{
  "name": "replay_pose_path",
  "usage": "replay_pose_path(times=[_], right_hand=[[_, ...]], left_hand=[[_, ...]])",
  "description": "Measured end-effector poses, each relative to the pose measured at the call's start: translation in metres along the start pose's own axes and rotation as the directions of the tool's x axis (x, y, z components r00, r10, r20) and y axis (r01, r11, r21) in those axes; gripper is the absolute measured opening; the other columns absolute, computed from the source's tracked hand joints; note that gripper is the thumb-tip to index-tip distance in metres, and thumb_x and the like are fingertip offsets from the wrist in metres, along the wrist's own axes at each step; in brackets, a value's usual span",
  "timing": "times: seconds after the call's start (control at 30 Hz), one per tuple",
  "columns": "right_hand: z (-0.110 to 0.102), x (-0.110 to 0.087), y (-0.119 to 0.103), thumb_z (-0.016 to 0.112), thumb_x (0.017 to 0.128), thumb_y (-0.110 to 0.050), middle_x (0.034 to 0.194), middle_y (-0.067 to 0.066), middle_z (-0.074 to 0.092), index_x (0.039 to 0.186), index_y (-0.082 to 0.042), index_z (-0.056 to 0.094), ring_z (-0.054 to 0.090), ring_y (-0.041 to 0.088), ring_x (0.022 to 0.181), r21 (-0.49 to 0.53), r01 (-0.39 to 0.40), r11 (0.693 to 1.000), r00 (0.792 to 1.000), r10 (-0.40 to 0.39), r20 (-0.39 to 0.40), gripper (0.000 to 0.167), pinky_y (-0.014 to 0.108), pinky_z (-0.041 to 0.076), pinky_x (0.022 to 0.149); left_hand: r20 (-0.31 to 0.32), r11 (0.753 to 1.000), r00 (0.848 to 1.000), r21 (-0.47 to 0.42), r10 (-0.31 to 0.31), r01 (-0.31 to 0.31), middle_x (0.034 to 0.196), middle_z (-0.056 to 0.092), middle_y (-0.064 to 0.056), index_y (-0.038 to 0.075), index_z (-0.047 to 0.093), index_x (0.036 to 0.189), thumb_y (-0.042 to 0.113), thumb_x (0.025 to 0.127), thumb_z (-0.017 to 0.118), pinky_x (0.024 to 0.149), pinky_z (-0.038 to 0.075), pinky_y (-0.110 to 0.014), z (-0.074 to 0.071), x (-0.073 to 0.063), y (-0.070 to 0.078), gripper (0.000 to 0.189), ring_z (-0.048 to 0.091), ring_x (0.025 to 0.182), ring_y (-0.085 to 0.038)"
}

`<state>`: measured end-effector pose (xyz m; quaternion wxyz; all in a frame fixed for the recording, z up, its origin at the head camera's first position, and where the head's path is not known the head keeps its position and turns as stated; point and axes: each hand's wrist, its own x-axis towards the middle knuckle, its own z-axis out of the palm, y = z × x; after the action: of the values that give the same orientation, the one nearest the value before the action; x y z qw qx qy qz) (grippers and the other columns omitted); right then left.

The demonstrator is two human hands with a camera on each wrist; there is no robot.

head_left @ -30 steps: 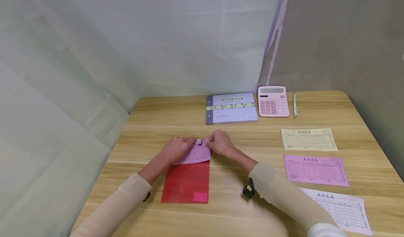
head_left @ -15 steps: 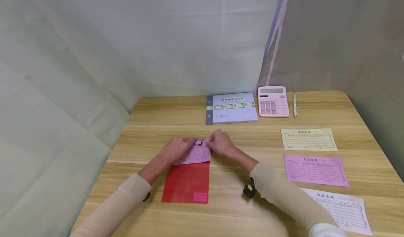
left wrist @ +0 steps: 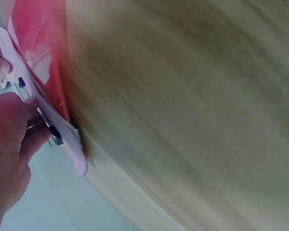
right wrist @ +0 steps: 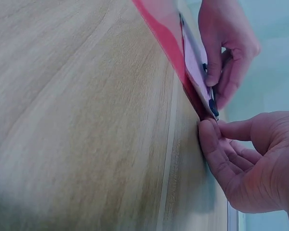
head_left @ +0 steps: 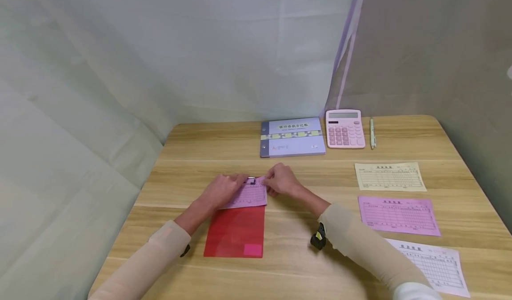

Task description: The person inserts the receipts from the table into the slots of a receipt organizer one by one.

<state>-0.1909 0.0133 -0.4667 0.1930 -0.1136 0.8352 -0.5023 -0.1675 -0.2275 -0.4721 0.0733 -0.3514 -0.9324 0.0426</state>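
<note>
A red clipboard [head_left: 234, 233] lies on the table left of centre, with a pink form slip [head_left: 253, 198] across its top end. My left hand [head_left: 222, 191] grips the metal clip [head_left: 253, 182] at the top edge, thumb and fingers on its wire and black ends in the left wrist view. At the top right corner, my right hand [head_left: 281, 180] pinches the slip's corner between thumb and forefinger. From the right wrist view, the right fingertips [right wrist: 208, 132] sit right at the board's corner, close over the table. The slip's left part is hidden under the left hand.
Yellow [head_left: 390, 177], pink [head_left: 400, 215] and white form slips [head_left: 434, 266] lie in a column at the right. Toward the back are a ledger book [head_left: 293, 137], a pink calculator [head_left: 345, 129] and a pen [head_left: 372, 133]. Pale curtains hang behind the table.
My right fingers have shifted slightly at the corner, and the slip's lower right edge lies a little lower. The left hand keeps its hold on the clip.
</note>
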Motion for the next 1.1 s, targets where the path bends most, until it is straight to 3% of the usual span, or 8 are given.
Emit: replay_pose_path(times=[0.17, 0.4, 1.1], right_hand=[[0.0006, -0.0006, -0.0003, 0.073, 0.099, -0.002, 0.069, 0.011, 0.074, 0.096, 0.006, 0.08, 0.072, 0.021, 0.056, 0.006, 0.022, 1.0, 1.0, -0.022, -0.01, 0.011, 0.03, 0.061, 0.053], [0.0018, -0.001, -0.0007, 0.073, 0.099, -0.003, 0.068, 0.008, 0.073, 0.095, 0.004, 0.081, 0.072, 0.019, 0.056, -0.041, 0.02, 0.999, 0.999, -0.021, -0.026, 0.011, 0.028, 0.06, 0.053], [0.005, -0.0006, -0.001, 0.074, 0.099, -0.005, 0.066, 0.006, 0.073, 0.09, 0.001, 0.081, 0.069, 0.016, 0.052, -0.063, 0.017, 0.998, 0.998, -0.02, -0.054, 0.013, 0.025, 0.055, 0.049]], left_hand=[[-0.018, 1.0, 1.0, -0.019, 0.0, -0.001, 0.117, 0.077, -0.016, 0.005, 0.068, 0.131, 0.005, 0.101, 0.071, 0.063, 0.063, -0.033, 0.0017, -0.0003, -0.0004, 0.03, 0.074, 0.07, -0.022], [-0.023, 1.0, 1.0, -0.015, 0.012, -0.012, 0.122, 0.077, -0.016, 0.005, 0.068, 0.133, 0.006, 0.101, 0.072, 0.071, 0.065, -0.038, 0.0023, 0.0, -0.0015, 0.031, 0.078, 0.081, -0.027], [-0.043, 1.0, 0.999, -0.019, 0.017, -0.018, 0.12, 0.077, -0.016, 0.005, 0.069, 0.13, 0.0, 0.1, 0.069, 0.069, 0.065, -0.041, 0.0039, -0.0004, -0.0021, 0.03, 0.077, 0.079, -0.029]])
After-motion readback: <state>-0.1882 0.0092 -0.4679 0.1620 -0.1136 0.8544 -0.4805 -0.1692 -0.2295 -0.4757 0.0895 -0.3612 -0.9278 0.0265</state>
